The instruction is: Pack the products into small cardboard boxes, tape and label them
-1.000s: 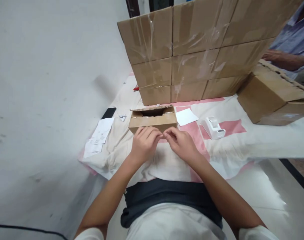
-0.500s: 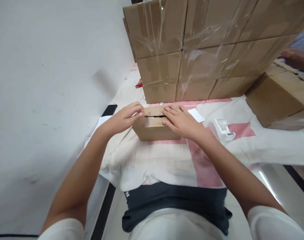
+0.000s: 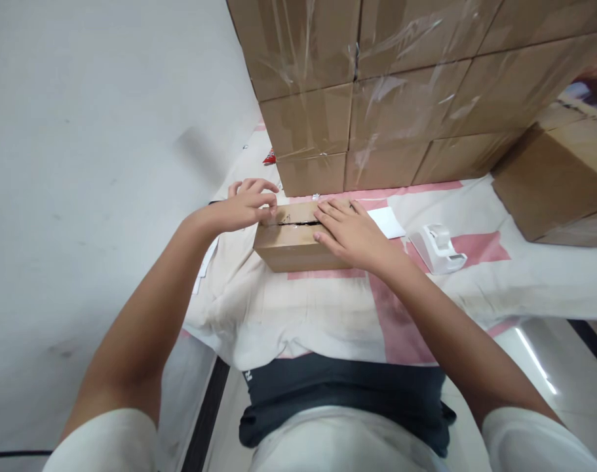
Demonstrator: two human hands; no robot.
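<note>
A small cardboard box [image 3: 298, 254] sits on the cloth-covered table in front of me, its two top flaps folded in with a dark gap along the seam. My right hand [image 3: 350, 235] lies flat over the right part of the top, fingers stretched across the seam. At the box's left end is my left hand [image 3: 251, 206], its fingers bent and apart with nothing visible in them. Its fingertips are close to the top left edge; whether they touch it I cannot tell. To the right of the box stands a white tape dispenser [image 3: 438, 248] with a roll in it.
Cardboard boxes [image 3: 303, 124] are stacked behind, wrapped with clear tape. Another box [image 3: 548, 180] stands at the right, with part of a blurred person beyond it. White paper [image 3: 387, 223] and a red packet [image 3: 269, 156] lie on the cloth [image 3: 322, 314]. A wall [image 3: 106, 164] borders the left side.
My left hand has moved up and left from the box's top edge, and its fingers have spread. My right hand stays on the flaps. The view has shifted slightly.
</note>
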